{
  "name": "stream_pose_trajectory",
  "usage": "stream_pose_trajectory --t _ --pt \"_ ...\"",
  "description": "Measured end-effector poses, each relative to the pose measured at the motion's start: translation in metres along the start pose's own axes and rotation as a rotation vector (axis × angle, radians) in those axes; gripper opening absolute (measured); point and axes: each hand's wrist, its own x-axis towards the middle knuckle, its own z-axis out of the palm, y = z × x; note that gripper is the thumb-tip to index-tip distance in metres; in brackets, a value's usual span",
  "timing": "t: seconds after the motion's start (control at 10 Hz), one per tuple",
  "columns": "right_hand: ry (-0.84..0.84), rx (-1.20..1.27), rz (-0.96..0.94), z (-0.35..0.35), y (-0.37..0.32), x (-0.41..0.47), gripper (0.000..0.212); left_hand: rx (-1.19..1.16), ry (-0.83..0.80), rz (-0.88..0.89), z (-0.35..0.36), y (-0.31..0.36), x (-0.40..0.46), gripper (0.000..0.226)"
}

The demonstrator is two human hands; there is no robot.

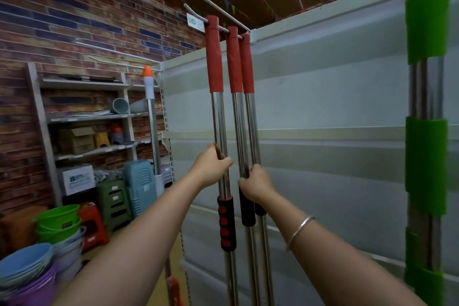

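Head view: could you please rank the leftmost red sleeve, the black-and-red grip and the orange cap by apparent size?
1. leftmost red sleeve
2. black-and-red grip
3. orange cap, though it is farther from the camera

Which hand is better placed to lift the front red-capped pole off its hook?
Left, probably. The left hand grips the front pole, which hangs nearest the open end of the hook; the right hand holds the rear poles.

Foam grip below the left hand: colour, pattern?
Foam grip: black with red patches; head view.
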Motion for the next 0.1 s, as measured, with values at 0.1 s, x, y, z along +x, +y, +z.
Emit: stream_pose_trajectory --t 0.1 --pt "0.139 0.245 -0.091 -0.0183 -0.0157 -0.0098 0.046 -0.01 0.018 0.025 0.0025 0.0011 -0.0007 0.028"
